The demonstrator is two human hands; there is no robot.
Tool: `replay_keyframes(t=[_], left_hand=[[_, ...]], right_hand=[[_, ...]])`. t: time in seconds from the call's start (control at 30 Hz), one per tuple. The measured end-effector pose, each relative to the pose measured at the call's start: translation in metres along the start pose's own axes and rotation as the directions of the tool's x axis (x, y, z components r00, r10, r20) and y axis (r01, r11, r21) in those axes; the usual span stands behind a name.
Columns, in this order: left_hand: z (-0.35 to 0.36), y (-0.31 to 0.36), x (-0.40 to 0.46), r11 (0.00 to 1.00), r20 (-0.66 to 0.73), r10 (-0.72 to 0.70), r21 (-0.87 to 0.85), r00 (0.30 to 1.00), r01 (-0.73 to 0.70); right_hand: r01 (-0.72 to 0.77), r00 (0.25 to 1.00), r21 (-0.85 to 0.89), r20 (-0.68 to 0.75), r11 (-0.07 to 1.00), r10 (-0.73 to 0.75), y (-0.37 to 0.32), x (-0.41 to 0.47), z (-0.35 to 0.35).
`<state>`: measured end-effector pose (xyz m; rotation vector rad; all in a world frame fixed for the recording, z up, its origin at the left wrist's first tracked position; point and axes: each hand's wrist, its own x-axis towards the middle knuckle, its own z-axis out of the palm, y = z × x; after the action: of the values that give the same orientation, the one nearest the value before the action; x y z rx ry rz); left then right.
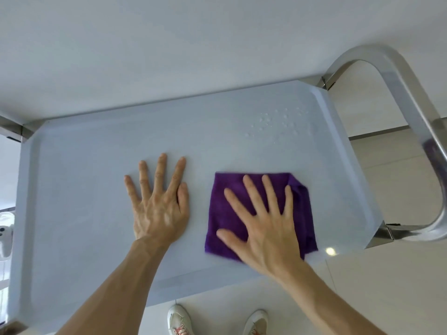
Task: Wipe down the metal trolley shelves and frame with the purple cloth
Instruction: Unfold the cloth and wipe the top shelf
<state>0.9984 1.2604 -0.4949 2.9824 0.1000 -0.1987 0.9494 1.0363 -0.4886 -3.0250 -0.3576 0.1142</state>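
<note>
Head view: purple cloth [261, 213] flat under right hand [263, 228] fingers [251, 189].

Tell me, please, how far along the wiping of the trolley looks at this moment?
Early on, I would say. In hand: the right hand presses the purple cloth flat on the top shelf, while the left hand rests flat beside it. Left: water drops sit unwiped beyond the cloth, and the handle is untouched. Lower shelves are out of view.
</note>
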Motion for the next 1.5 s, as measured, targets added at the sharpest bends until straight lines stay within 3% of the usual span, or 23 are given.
replay_keyframes(t=[0.1, 0.2, 0.27, 0.4, 0.53, 0.6, 0.73, 0.83, 0.97, 1.07, 1.2, 1.27, 1.37, 1.5], left_hand=[[-0.001, 0.002, -0.001, 1.0, 0.004, -0.002, -0.014, 1.0, 0.002], [-0.001, 0.002, 0.001, 1.0, 0.0, -0.003, -0.013, 1.0, 0.003], [0.001, 0.002, 0.001, 1.0, -0.003, -0.003, -0.01, 1.0, 0.003], [0.002, 0.003, 0.003, 1.0, -0.016, 0.014, 0.01, 1.0, -0.014], [0.003, 0.0, 0.003, 1.0, -0.026, 0.021, 0.01, 0.999, -0.021], [0.003, -0.001, 0.003, 1.0, -0.027, 0.024, 0.015, 0.999, -0.024], [0.002, -0.002, 0.002, 0.999, -0.014, 0.025, 0.025, 1.0, -0.024], [0.002, -0.001, 0.001, 0.999, -0.017, 0.029, 0.027, 0.999, -0.029], [0.004, 0.0, 0.003, 0.999, -0.033, 0.035, 0.018, 0.999, -0.034], [0.006, 0.0, 0.003, 0.999, -0.036, 0.039, 0.02, 0.999, -0.038], [0.005, 0.0, 0.004, 0.999, -0.026, 0.034, 0.019, 0.999, -0.034], [0.005, -0.001, 0.004, 0.999, -0.02, 0.031, 0.022, 0.999, -0.031], [0.004, -0.002, 0.004, 0.999, -0.01, 0.021, 0.033, 1.0, -0.02], [0.0, 0.0, 0.003, 0.999, 0.007, -0.003, 0.044, 1.0, 0.003]], right_hand=[[0.128, 0.991, 0.031, 0.042, 0.991, -0.129, 0.016, -0.034, -0.002], [0.134, 0.99, 0.03, 0.05, 0.991, -0.135, 0.047, -0.024, -0.009], [0.066, 0.998, -0.006, 0.013, 0.998, -0.066, 0.066, 0.0, -0.01], [-0.218, 0.974, -0.057, -0.07, 0.974, 0.214, 0.085, 0.081, -0.014], [-0.368, 0.929, 0.013, -0.027, 0.93, 0.368, 0.049, 0.168, -0.015], [-0.321, 0.946, 0.024, -0.044, 0.947, 0.322, 0.02, 0.184, -0.011], [-0.048, 0.995, -0.043, -0.086, 0.998, 0.044, -0.018, 0.162, -0.005], [0.149, 0.986, -0.048, -0.074, 0.988, -0.152, -0.005, 0.131, -0.004], [0.26, 0.965, -0.037, -0.031, 0.965, -0.261, 0.04, 0.106, -0.006], [0.175, 0.984, -0.052, -0.025, 0.983, -0.176, 0.067, 0.134, -0.013], [-0.201, 0.976, -0.02, -0.091, 0.979, 0.198, 0.047, 0.191, -0.015], [-0.275, 0.958, -0.009, -0.082, 0.961, 0.274, 0.02, 0.207, -0.011], [-0.28, 0.956, 0.027, -0.081, 0.96, 0.281, -0.005, 0.212, -0.01], [-0.056, 0.992, -0.01, -0.117, 0.998, 0.055, -0.013, 0.198, -0.006]])
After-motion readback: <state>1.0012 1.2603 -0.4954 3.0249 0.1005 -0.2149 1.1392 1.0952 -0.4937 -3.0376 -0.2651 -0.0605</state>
